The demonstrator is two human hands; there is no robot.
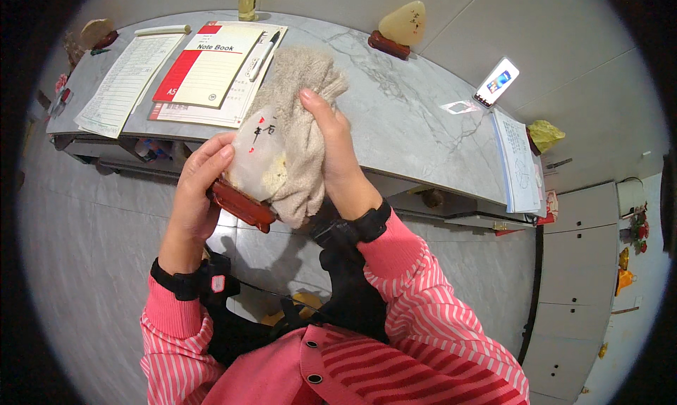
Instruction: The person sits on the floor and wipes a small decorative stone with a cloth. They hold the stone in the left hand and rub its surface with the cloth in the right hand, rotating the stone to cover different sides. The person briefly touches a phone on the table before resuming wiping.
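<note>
Above the desk's front edge I hold up a pale, whitish ornamental stone (262, 167) with dark and red markings, tilted on its reddish-brown wooden stand (241, 204). My left hand (201, 179) is closed on the stone's left side, its fingers near the stand. A beige terry cloth (300, 88) drapes over the stone's right side and hangs down past it. My right hand (337, 140) grips the cloth, thumb on top, pressing it against the stone. The right fingers behind the cloth are hidden.
On the grey marbled desk (402, 116) lie notebooks (211, 63), a marker (264, 56) and a list pad (130, 81). A yellowish stone (403, 24) on a stand, a bottle (247, 2) and a propped phone (497, 82) stand along the back. Papers (516, 162) lie at the right end; cabinets (575, 278) stand beyond.
</note>
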